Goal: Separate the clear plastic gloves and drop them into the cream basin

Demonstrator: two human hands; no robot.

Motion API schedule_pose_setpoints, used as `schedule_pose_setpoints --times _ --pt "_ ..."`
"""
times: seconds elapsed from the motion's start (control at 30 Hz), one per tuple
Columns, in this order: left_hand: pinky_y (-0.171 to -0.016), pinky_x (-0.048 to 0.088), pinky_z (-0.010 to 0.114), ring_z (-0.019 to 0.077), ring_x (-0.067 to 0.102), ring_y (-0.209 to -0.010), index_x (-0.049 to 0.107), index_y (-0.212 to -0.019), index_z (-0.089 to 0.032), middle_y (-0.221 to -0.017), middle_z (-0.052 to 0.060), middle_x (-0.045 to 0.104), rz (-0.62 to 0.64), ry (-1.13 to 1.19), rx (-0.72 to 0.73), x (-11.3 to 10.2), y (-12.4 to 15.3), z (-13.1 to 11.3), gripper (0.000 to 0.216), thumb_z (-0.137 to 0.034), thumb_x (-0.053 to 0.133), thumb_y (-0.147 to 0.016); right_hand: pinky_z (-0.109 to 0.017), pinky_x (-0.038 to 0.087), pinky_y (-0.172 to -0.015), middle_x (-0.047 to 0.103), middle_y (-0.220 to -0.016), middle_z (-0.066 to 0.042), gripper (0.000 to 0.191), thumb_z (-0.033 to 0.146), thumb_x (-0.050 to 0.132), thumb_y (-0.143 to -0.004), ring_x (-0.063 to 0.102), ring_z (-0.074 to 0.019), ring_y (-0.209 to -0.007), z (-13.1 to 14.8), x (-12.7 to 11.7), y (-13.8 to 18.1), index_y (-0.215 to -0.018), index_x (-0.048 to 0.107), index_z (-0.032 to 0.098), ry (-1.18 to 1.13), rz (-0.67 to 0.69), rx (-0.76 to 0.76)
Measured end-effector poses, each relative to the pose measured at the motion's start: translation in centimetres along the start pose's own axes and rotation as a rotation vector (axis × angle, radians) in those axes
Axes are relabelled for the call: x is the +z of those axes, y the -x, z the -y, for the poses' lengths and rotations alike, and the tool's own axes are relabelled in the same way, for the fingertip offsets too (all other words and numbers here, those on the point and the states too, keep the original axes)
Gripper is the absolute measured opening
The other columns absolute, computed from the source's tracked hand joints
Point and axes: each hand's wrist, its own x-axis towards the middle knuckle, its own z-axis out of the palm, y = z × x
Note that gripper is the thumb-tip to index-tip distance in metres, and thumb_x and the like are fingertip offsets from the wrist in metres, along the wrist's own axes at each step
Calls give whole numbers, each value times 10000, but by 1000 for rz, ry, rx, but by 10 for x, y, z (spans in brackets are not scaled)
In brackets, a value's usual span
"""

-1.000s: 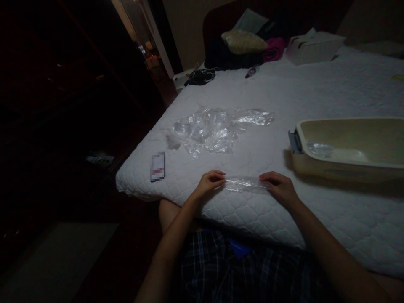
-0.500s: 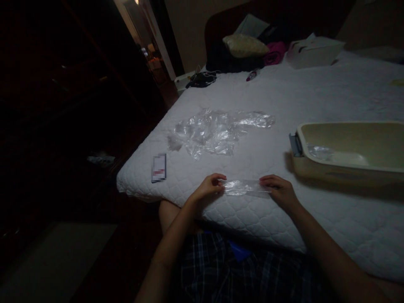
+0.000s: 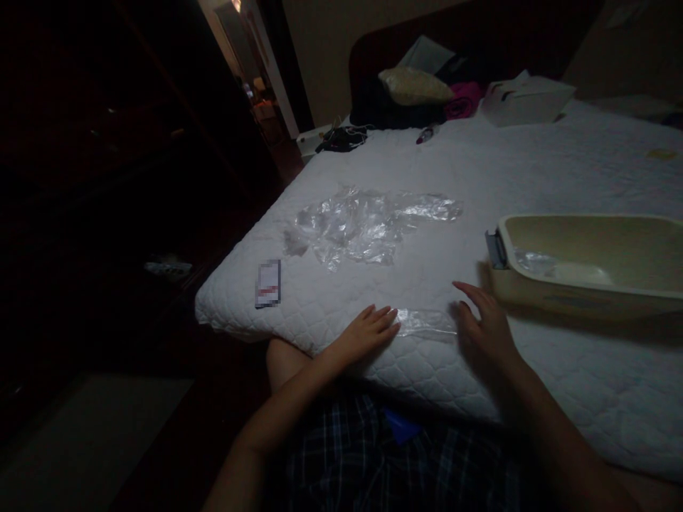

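Note:
A folded clear plastic bag lies flat on the white quilted bed near its front edge. My left hand rests on the bag's left end, palm down with the fingers stretched out. Just above the right end is my right hand, raised a little, thumb and fingers apart and nothing between them. Farther back, a spread of crumpled clear plastic bags covers part of the bed.
At right stands a cream plastic bin with a grey latch and some clear plastic inside. A phone-like object, blurred out, lies at left. A white box, a pillow and a pink roll sit at the back.
The bag, held between both hands before, now lies on the bed. My left hand has flattened onto it; my right hand has let go and lifted with its fingers spread.

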Motion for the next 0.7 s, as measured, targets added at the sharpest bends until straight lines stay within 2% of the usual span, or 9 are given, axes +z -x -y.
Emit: schedule_pose_setpoints --times 0.1,0.2,0.3,0.43,0.53,0.6,0.63,0.7 --pt "-1067 242 485 233 258 -1339 377 -1292 -217 -1407 121 357 -3 -25 25 4 0 1 398 -161 423 -901 -456 339 -1032 488 -1322 -103 463 326 360 -883 429 -255 -1232 29 16 3 -1324 424 201 169 204 -212" --pt "-1081 214 481 229 231 -1350 369 -1305 -213 -1422 119 331 24 -26 18 5 3 6 410 -173 420 -900 -484 251 -1072 350 -1419 -142 624 467 383 -859 298 -286 -1315 29 43 21 -1388 316 142 345 345 -301" --pt "-1093 189 465 216 208 -1358 300 -1358 -207 -1437 111 306 69 21 25 4 8 12 481 -149 403 -891 -501 227 -1073 320 -1426 -165 718 546 378 -838 274 -295 -1323 10 61 41 -1408 262 127 437 384 -330" --pt "-1106 155 435 207 158 -1371 232 -1394 -180 -1459 109 257 88 76 30 0 13 17 544 -175 395 -875 -487 186 -1092 290 -1434 -179 722 546 372 -842 227 -284 -1340 -3 66 50 -1402 270 102 454 377 -311" --pt "-1107 135 441 224 169 -1368 234 -1397 -166 -1456 119 259 90 100 30 -3 15 17 549 -302 394 -890 -495 173 -1096 292 -1435 -171 702 550 384 -839 224 -280 -1341 -5 61 44 -1389 306 121 335 430 -271" --pt "-1106 125 451 232 178 -1365 238 -1397 -168 -1455 122 260 95 110 40 -3 15 16 562 -353 392 -889 -493 215 -1085 312 -1435 -142 647 543 366 -850 264 -268 -1328 -13 51 37 -1379 334 171 138 462 -185" --pt "-1105 123 452 232 180 -1365 241 -1397 -172 -1456 121 259 96 108 37 -3 16 16 560 -363 385 -890 -485 263 -1068 328 -1430 -129 610 534 342 -862 302 -261 -1313 -19 45 33 -1369 351 194 -3 455 -111" --pt "-1103 126 449 234 182 -1364 247 -1395 -176 -1457 122 258 92 94 26 -2 16 16 554 -372 371 -893 -460 388 -995 345 -1428 -103 535 501 273 -892 378 -240 -1274 -36 29 24 -1353 362 245 -344 322 139"
